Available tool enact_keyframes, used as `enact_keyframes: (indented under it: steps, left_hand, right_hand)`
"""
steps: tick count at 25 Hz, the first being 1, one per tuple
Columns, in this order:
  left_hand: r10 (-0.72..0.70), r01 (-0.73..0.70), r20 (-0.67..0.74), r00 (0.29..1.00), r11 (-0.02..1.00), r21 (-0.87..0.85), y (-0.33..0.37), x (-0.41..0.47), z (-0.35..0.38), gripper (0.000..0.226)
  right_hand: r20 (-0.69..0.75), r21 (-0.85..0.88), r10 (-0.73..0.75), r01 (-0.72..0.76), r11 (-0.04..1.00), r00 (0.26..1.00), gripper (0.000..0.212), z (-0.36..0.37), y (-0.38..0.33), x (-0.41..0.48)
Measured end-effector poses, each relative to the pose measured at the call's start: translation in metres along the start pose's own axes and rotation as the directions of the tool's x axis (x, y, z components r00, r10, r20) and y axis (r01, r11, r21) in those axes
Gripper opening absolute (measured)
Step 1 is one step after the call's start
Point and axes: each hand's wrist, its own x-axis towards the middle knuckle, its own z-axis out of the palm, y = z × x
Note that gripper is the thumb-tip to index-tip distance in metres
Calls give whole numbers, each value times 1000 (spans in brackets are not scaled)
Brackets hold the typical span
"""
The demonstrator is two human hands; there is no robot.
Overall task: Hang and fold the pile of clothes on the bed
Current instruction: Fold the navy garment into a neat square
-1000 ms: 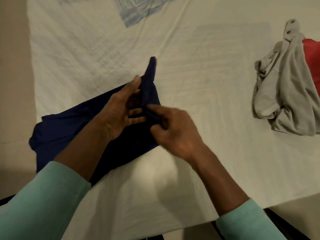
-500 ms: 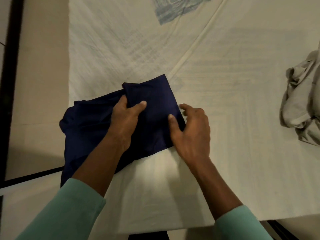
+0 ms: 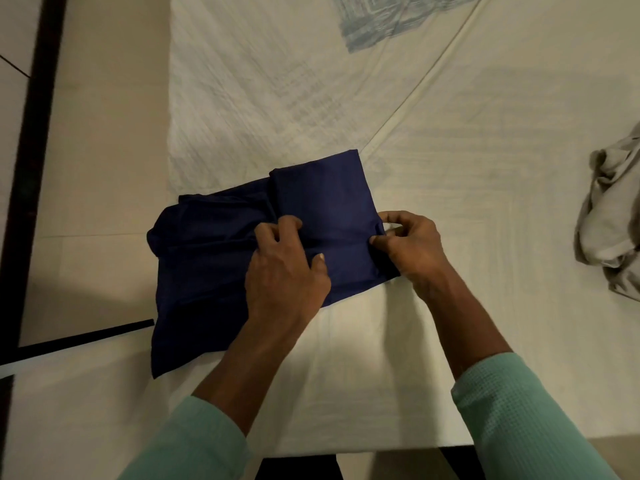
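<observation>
Centrally, one navy garment (image 3: 322, 202) lies partly folded on a pale bed sheet (image 3: 450, 150), near the bed's left edge. Its right half is a flat, squared panel, while its left half is bunched and hangs slightly over the side of the bed.

Two hands work on it. The left hand (image 3: 284, 271) rests on the middle of the cloth, with its fingers curled into a ridge of fabric and gripping it, thumb laid flat. The right hand (image 3: 412, 251) pinches the panel's right edge between thumb and forefinger. Both arms wear teal waffle-knit sleeves (image 3: 519, 420), two in all.

The sheet has one raised diagonal seam and one faint blue patterned patch (image 3: 391, 22) at the top. At the far right, well apart from the navy piece, is a crumpled grey garment (image 3: 609, 230). It is cut off by the frame and may be more than one item.

Left of the bed is beige floor (image 3: 104, 133), crossed by a dark strip (image 3: 31, 168).
</observation>
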Motion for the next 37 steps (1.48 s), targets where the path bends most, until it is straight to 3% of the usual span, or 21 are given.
enact_keyframes:
  steps: [3, 6, 8, 11, 12, 14, 16, 18, 21, 24, 25, 27, 29, 30, 33, 35, 37]
  left_hand:
    - [-61, 55, -44, 997, 989, -140, -1, -2, 1, 51]
    - [-113, 111, 9, 994, 961, -253, -7, 2, -1, 52]
    - [-118, 128, 63, 991, 972, -198, -9, -1, -6, 55]
    - [7, -11, 39, 999, 994, 107, -17, -8, -10, 56]
    - [62, -61, -7, 998, 994, 95, -21, -9, -11, 53]
    - [97, -106, -79, 992, 986, -129, -28, -6, -20, 43]
    - [-26, 22, -1, 1000, 875, -483, -33, -1, -37, 37]
    - [-114, 236, 214, 970, 648, -724, -35, 2, -62, 45]
    - [-107, 414, 408, 907, 415, -811, -50, 7, -90, 60]
    - [-201, 404, 364, 909, 215, -889, -77, 4, -99, 28]
    - [-259, 400, 354, 899, 155, -903, -85, 1, -100, 25]
    - [-311, 380, 341, 887, 72, -922, -103, -3, -99, 28]
    - [-312, 346, 299, 902, 108, -932, -119, -4, -98, 28]
    - [-319, 327, 261, 911, 174, -929, -126, -4, -96, 29]
    - [-376, 303, 120, 919, 478, -824, -143, -1, -92, 58]
    - [-394, 300, -52, 918, 773, -558, -148, -4, -88, 74]
    - [-282, 246, -252, 926, 955, -165, -151, -14, -81, 83]
  right_hand:
    - [20, 30, 1, -2, 1000, 1000, 27, -5, -1, 0]
    - [35, 72, 19, -21, 997, 999, 22, -4, -7, -3]
    - [12, 60, 24, -25, 998, 1000, 19, 1, -8, -1]
    - [-31, -50, -7, 6, 999, 999, 25, 6, -11, -2]
    - [-21, -48, -13, 12, 999, 1000, 21, 6, -14, -5]
    - [64, 54, -5, 1, 999, 998, 17, 3, -26, -15]
    - [164, 170, -98, 70, 983, 982, 26, 5, -41, -33]
    - [235, 236, -231, 175, 956, 944, 35, 20, -60, -59]
    - [333, 166, -405, 370, 914, 852, 36, 69, -80, -101]
    - [492, 24, -437, 489, 872, 753, 38, 121, -80, -130]
    - [493, 12, -437, 496, 868, 752, 35, 132, -75, -135]
    - [288, -71, -456, 493, 867, 842, 28, 143, -64, -131]
    - [28, -204, -415, 411, 888, 910, 38, 144, -52, -116]
    - [-19, -242, -357, 342, 908, 934, 50, 142, -47, -108]
    - [127, -187, -142, 165, 968, 982, 67, 140, -43, -92]
    - [213, -100, -75, 98, 990, 974, 58, 144, -46, -88]
    - [238, -58, -49, 65, 996, 970, 37, 148, -47, -83]
